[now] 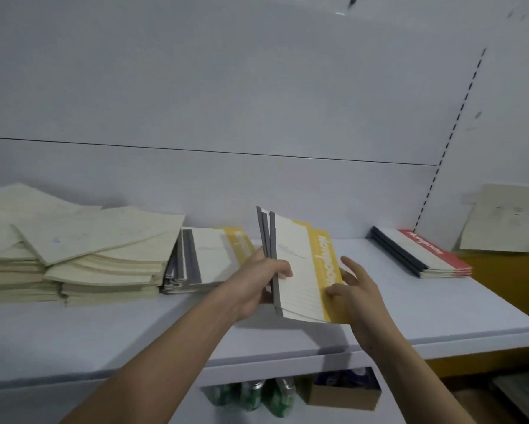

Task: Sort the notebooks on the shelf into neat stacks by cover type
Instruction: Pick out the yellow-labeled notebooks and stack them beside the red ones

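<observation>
— So what's in the grip?
— The left hand [267, 278] pinches the grey spines of a few thin white-and-yellow paper notebooks [303, 270]; the right hand [353, 281], fingers loosely spread, steadies their yellow edge above the white shelf [440, 313].
— Awkward to handle?
— Probably light, floppy, prone to fanning; hold by the spines.

We have a single view — a wide-angle camera worn on the head, looking forward and down at the white shelf [134, 338] from close range. Both forearms enter from the lower edge of the frame; the back wall fills the upper half.
</observation>
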